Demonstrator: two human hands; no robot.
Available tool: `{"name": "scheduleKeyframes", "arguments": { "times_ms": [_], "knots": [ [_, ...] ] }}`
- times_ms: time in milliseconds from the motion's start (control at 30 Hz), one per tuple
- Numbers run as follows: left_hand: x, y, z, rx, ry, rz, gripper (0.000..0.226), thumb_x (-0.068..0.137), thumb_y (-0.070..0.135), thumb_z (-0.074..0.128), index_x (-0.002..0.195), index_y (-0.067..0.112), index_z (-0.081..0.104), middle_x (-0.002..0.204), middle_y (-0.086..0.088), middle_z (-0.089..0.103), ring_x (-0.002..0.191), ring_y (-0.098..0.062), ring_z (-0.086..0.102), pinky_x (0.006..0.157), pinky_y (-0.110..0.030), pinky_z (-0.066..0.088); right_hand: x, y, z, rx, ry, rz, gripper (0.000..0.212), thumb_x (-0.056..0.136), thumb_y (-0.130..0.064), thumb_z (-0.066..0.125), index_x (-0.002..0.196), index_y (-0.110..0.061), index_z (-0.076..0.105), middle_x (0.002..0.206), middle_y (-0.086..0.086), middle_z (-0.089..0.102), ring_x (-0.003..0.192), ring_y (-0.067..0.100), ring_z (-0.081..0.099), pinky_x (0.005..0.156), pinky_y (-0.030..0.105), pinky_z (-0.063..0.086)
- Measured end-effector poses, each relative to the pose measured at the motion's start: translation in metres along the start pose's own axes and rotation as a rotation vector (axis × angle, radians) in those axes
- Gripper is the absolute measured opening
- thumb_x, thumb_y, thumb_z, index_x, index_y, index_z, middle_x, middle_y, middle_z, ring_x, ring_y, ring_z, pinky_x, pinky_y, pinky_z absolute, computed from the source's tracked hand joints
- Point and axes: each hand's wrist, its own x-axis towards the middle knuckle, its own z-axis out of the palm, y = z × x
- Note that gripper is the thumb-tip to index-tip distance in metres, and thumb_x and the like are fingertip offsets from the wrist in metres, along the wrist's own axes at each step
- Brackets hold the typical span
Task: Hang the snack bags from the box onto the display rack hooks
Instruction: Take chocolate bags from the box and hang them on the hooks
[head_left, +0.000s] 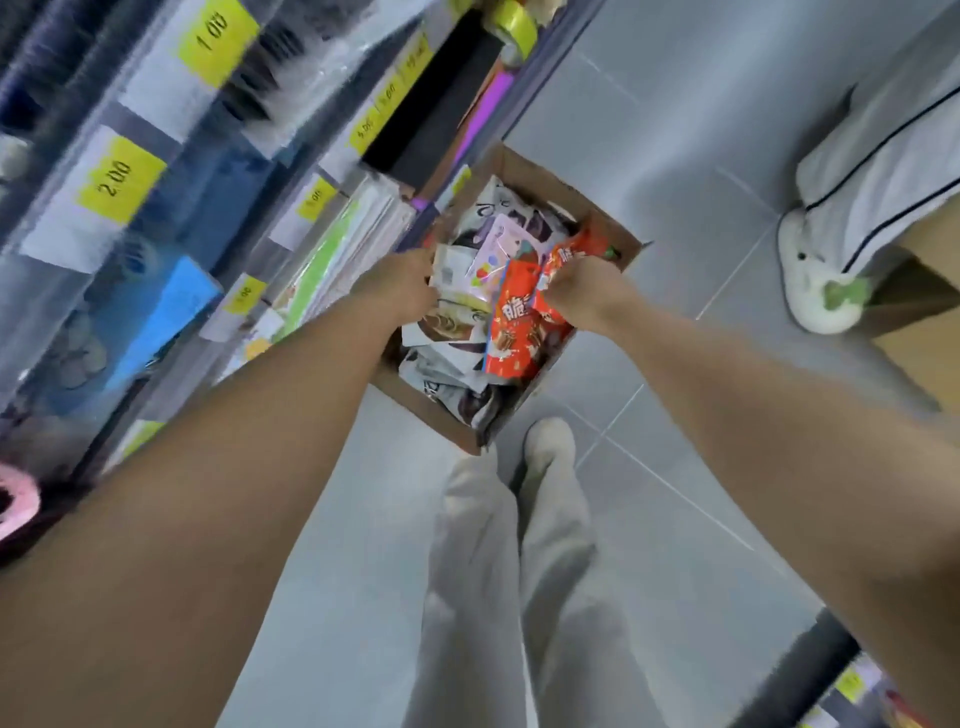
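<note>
A brown cardboard box (524, 169) stands open on the grey tile floor beside the shelving, filled with several snack bags. My right hand (584, 293) pinches the top of an orange-red snack bag (514, 332) over the box. My left hand (400, 283) reaches in at the box's left side, its fingers curled on a pale beige bag (454, 267). White, black and pastel bags (501, 244) lie underneath. No rack hooks are clearly visible in this blurred view.
Shelving (171, 218) with yellow price tags (120, 179) runs along the left, blurred. My own legs and shoe (550, 447) are just below the box. Another person's white shoe (815, 280) stands at the right. A second shelf corner (841, 670) shows bottom right.
</note>
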Motion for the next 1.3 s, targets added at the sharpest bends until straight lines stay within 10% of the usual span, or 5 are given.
{"name": "scheduleKeyframes", "arguments": {
  "times_ms": [467,633,700,1067,1300],
  "knots": [
    [0.185,-0.044,0.139,-0.344,-0.03,-0.145,0.047,0.093,0.017,0.052,0.137,0.009,0.04,0.139,-0.01,0.044,0.126,-0.026,0.045,0.098,-0.026,0.039,0.15,0.051,0.13,0.199,-0.093,-0.022,0.029,0.092,-0.019,0.048,0.118,-0.015,0.06,0.126,0.009,0.057,0.109,0.026,0.059,0.092,0.032,0.05],
    [0.21,-0.027,0.154,-0.597,0.077,-0.12,0.019,0.085,0.023,0.067,0.074,0.019,0.052,0.09,-0.007,0.057,0.089,-0.02,0.054,0.077,-0.029,0.042,0.163,0.06,0.146,0.231,-0.161,0.003,0.03,0.092,-0.017,0.047,0.118,-0.011,0.061,0.128,0.007,0.056,0.114,0.025,0.057,0.097,0.03,0.046],
    [0.209,-0.022,0.154,-0.654,0.049,-0.089,0.012,0.083,0.019,0.069,0.088,0.011,0.062,0.093,-0.008,0.058,0.086,-0.019,0.055,0.076,-0.029,0.043,0.163,0.057,0.147,0.308,-0.168,0.07,0.03,0.092,-0.019,0.048,0.115,-0.004,0.062,0.117,0.011,0.062,0.106,0.024,0.059,0.097,0.037,0.046],
    [0.122,-0.058,0.151,-1.469,-0.479,-0.414,0.025,0.094,-0.005,0.041,0.095,0.013,0.059,0.077,0.001,0.073,0.07,-0.011,0.071,0.061,-0.024,0.059,0.121,0.029,0.15,0.858,-1.007,0.586,0.12,0.067,-0.09,0.003,0.133,0.001,0.044,0.131,0.021,0.055,0.109,0.03,0.056,0.076,0.042,0.05],
    [0.086,-0.068,0.167,-1.58,-0.622,-0.538,0.016,0.095,0.004,0.044,0.097,0.013,0.057,0.081,-0.002,0.072,0.074,-0.012,0.07,0.067,-0.028,0.058,0.122,0.021,0.172,1.615,-0.281,0.644,0.039,0.088,-0.037,0.062,0.117,-0.01,0.058,0.106,0.007,0.068,0.092,0.022,0.066,0.074,0.032,0.055]
  ]
}}
